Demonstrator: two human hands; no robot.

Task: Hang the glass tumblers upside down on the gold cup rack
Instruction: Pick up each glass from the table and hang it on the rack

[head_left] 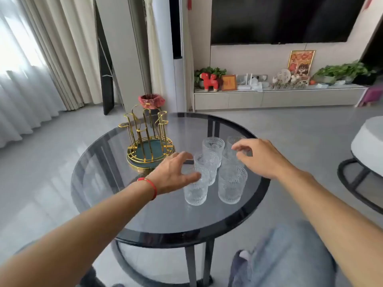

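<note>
Several clear ribbed glass tumblers stand upright in a cluster on the round dark glass table. The nearest two are a front left tumbler and a front right tumbler; another tumbler stands behind them. The gold cup rack with a green base stands empty at the table's far left. My left hand hovers at the front left tumbler's rim, fingers spread and touching it. My right hand reaches over the back right tumblers, fingers curled apart above a rim.
A white round stool or table stands to the right. A red-lined bin sits on the floor behind the rack. A TV cabinet with plants and ornaments lines the far wall. My knee is under the table's near edge.
</note>
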